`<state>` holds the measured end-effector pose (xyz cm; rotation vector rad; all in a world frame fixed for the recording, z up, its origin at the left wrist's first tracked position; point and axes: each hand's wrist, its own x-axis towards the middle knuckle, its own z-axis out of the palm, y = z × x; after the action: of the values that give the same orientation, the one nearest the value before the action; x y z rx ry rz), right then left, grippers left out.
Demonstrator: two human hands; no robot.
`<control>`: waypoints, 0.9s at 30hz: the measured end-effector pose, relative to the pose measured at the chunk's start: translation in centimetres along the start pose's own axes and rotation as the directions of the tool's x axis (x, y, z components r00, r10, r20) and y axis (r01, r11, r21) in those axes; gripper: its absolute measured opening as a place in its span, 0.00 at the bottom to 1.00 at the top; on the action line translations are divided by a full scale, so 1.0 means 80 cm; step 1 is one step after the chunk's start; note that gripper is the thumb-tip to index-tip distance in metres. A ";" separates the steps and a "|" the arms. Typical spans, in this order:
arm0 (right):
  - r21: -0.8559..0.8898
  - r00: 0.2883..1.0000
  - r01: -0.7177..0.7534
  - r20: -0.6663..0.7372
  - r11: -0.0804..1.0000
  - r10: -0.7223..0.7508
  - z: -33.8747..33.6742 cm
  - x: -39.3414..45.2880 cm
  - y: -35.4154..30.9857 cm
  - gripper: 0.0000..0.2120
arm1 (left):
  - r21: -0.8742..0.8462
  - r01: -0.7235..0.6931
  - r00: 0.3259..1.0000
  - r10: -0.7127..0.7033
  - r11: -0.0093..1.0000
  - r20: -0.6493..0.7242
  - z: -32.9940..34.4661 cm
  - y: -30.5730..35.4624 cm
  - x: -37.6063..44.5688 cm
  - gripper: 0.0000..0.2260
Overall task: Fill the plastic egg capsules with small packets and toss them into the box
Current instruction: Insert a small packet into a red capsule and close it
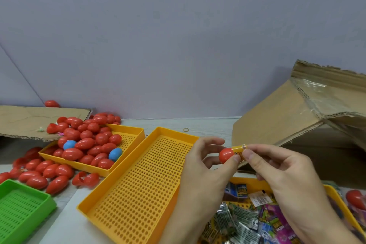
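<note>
The cardboard box (297, 117) fills the scene at three o'clock, tipped with its open mouth facing the person. An empty perforated yellow tray (138, 180) lies in the middle, and at nine o'clock a second yellow tray (136, 134) holds a heap of red egg capsules (89, 142), more spilling onto the table beside a green tray (23, 206). At five o'clock a third tray holds the loose packets (247, 222).

The left hand (200, 166) grasps a red capsule half (226, 155) between thumb and fingertips, its open end pointing toward three o'clock. The right hand (281, 166) pinches a rolled yellow packet (238, 151) whose long axis runs nine to three, its leading end at the capsule's mouth. The packet lies directly at three o'clock from the capsule, so insertion looks to need a straight push toward nine o'clock along that shared axis.
</note>
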<state>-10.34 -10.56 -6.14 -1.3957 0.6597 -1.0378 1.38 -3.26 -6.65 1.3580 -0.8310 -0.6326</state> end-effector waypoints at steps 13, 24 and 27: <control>-0.015 0.999 -0.029 -0.014 0.999 0.029 -0.001 0.000 -0.003 0.12 | 0.029 -0.076 0.997 0.076 0.997 0.015 0.002 0.003 -0.002 0.14; 0.046 0.998 -0.061 -0.012 0.997 0.061 -0.005 0.004 0.007 0.12 | -0.004 -0.045 0.996 0.045 0.999 0.077 0.004 0.007 -0.004 0.12; 0.075 0.998 -0.065 -0.008 0.995 0.066 -0.007 0.005 0.010 0.12 | 0.018 -0.095 0.993 0.094 0.995 0.070 0.003 0.007 -0.003 0.08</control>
<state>-10.50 -11.28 -6.94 -1.2966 0.6633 -1.0084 1.03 -3.12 -6.12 1.3139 -0.9543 -0.6008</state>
